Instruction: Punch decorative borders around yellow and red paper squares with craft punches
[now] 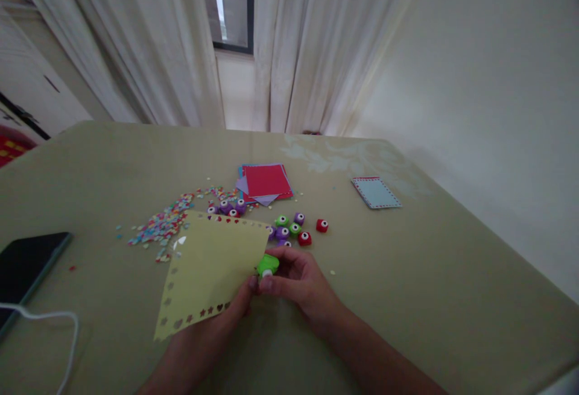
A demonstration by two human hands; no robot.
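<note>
"Green punch (268,263), set against the sheet (221,259): how would I do this step well?"

"I judge the step to be cutting a shape into the sheet's right edge. I recommend seating that edge squarely in the punch, keeping the sheet flat, and matching the spacing of the cut-outs (202,313) along its top, left and bottom. Then press fully, and release before drawing away."

"Hazards noted?"

"One. Fingertips of the left hand (235,309) lie close beside the punch; I would keep them out of its mouth. A skewed press might also tear the sheet's corner."

"Position relative to the grip?"

"Punch at the sheet's right edge, near the lower right corner. From my remote post I find the right hand (299,269) closed around it, between thumb and fingers. How deep the sheet sits inside, I cannot tell."

"And the left?"

"Pinched on the sheet by that same corner, its forearm passing below the bottom edge; some fingers are hidden. The sheet is held tilted over the table (407,322)."

"Surroundings?"

"Loose punches (281,233) by the sheet's upper right corner, confetti (165,223) off its upper left."
</note>
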